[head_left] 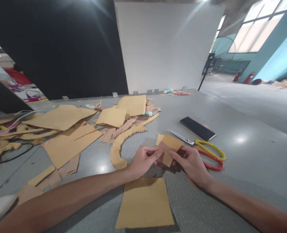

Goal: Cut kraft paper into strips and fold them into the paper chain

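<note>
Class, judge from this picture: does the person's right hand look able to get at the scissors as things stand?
Probably yes: the scissors lie close beside the right hand, with no other object covering them. It would likely need to release the paper first, perhaps leaving it to the left hand.

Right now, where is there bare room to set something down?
Bare tabletop lies right of the scissors and smartphone, with a smaller patch between smartphone and pleated paper strip. Crowded: the left, under paper sheets and scraps, and the centre, where left hand and right hand hold brown paper.
</note>
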Available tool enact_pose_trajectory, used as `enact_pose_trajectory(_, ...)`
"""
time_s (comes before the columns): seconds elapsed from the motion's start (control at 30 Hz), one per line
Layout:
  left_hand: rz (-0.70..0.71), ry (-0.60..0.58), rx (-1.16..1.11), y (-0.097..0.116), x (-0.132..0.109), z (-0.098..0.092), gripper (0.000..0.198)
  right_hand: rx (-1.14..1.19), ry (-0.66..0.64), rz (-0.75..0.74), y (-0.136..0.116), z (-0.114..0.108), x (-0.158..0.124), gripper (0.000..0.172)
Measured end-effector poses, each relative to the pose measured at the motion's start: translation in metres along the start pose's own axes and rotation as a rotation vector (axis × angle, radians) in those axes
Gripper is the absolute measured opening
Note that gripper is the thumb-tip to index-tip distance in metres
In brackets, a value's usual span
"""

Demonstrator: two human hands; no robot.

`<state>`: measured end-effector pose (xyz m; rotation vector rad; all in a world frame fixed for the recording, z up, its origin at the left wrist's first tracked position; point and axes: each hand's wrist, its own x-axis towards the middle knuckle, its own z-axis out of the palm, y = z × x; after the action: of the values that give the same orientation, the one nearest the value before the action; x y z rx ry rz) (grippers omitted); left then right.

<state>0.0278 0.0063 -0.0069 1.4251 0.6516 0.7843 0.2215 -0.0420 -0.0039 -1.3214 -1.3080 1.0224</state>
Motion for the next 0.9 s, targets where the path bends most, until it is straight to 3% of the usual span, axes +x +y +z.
enact_pose_trajectory(0.43,-0.02,0.072,-0.041,-0.002,0.001,0.0,0.043,0.009,-0.069,0.043,0.006,-0.001,0.004,0.038)
enact_pose_trajectory(0.9,-0.039,0.062,-0.038,-0.003,0.001,0.001,0.045,-0.055,-0.076,0.01,0.015,-0.002,0.006,0.043)
